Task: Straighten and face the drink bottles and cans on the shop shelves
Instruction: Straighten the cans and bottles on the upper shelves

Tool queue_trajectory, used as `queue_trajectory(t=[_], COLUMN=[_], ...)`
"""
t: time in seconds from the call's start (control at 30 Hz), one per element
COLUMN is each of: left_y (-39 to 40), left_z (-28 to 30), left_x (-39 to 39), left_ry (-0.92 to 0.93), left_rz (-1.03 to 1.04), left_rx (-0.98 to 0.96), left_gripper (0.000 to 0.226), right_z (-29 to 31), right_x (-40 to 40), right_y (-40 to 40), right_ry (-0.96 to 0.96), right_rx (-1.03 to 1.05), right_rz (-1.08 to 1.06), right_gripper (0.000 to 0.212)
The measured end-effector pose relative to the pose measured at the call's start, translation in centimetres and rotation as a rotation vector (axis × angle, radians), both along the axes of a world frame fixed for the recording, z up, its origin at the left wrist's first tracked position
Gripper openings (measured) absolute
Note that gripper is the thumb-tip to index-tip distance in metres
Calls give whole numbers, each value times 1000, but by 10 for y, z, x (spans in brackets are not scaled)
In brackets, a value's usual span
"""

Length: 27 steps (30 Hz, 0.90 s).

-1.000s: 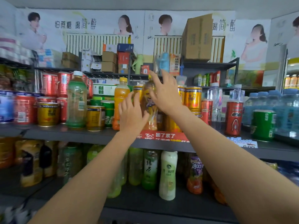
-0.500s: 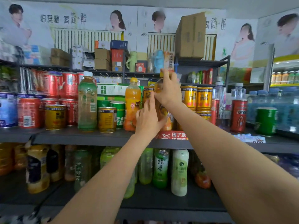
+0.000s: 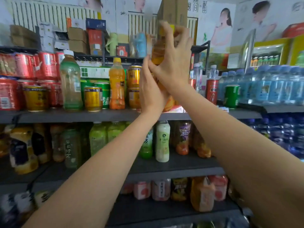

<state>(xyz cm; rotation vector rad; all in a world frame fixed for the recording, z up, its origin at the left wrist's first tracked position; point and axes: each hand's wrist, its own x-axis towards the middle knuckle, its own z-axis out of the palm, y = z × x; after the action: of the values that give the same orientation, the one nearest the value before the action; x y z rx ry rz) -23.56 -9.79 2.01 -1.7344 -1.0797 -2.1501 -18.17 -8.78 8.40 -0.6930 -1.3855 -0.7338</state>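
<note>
An amber tea bottle (image 3: 159, 48) with a yellow cap stands at the front of the upper drinks shelf (image 3: 82, 115), mostly hidden behind both hands. My right hand (image 3: 171, 63) grips its neck and shoulder with fingers curled round the top. My left hand (image 3: 150, 92) presses flat against the bottle's lower body from the left. To the left stand an orange juice bottle (image 3: 117, 84), gold cans (image 3: 93, 98) and a pale green tea bottle (image 3: 71, 83).
Red cans (image 3: 46, 66) fill the shelf's left end. A red can (image 3: 212, 91), a green can (image 3: 231, 96) and blue water bottles (image 3: 269, 86) stand to the right. The shelf below carries green tea bottles (image 3: 97, 137) and a white bottle (image 3: 162, 140). Boxes (image 3: 77, 40) sit on top.
My right hand has shifted from the cap to wrap the bottle's neck and shoulder. My left hand slid up along the body. The view has moved closer and lower.
</note>
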Motion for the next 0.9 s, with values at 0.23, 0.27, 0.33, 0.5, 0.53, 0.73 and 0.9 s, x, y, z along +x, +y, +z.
queue_trajectory(t=[0.23,0.27,0.33,0.5,0.53,0.73,0.9], left_y=[-11,-9,-2,22,29,58,80], left_z=[-92,-102,-120,-165,-172,-186,-188], left_x=[82,92,113,154,159,192,226], left_ry=[239,274,321,339,347,484,450], left_rz=[-208,-228,-259,-258,-240,-21,86], left_rx=[-322,-364,-443,-549,-572,-672,-747], left_gripper=[97,97,92,78,79,84,88], right_z=[-104,-118,-145,-199,-206,-227,-227], right_x=[115,128,150,185,192,235,263], right_y=[-11,-10,-5,20,25,57,88], right_ry=[-44,-40,-30,-15,-13,61,28], right_rx=[-185,-224,-309,-596,-658,-889,-848], right_rz=[-199,-225,-276,-269,-211,45,143], right_gripper=[65,66,66,77,83,97,87])
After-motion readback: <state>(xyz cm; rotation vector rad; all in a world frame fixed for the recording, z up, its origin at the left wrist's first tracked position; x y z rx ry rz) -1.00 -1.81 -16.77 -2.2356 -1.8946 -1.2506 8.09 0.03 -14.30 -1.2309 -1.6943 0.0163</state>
